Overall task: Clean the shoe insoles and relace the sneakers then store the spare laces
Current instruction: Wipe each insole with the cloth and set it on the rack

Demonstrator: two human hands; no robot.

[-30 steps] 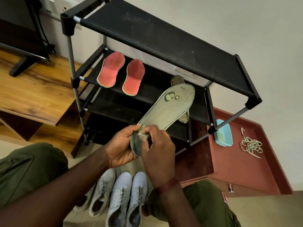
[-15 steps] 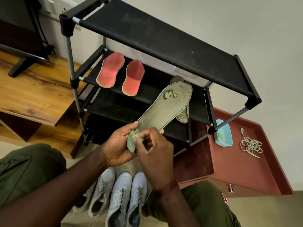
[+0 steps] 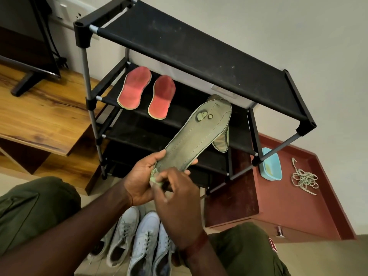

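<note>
green insole gripped by left hand, right hand pinching a scrap at its near end.

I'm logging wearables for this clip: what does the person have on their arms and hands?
No sleeves or gloves are in view. A reddish-brown band circles the wrist of the right hand; the left hand and its wrist wear nothing.

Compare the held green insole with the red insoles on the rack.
The green insole is held slanted in the left hand, the right hand pinching its near end; the red insoles lie flat on the rack, untouched. The green insole shows stitch lines and peeled patches; the red insoles show neither. All are out of shoes.
</note>
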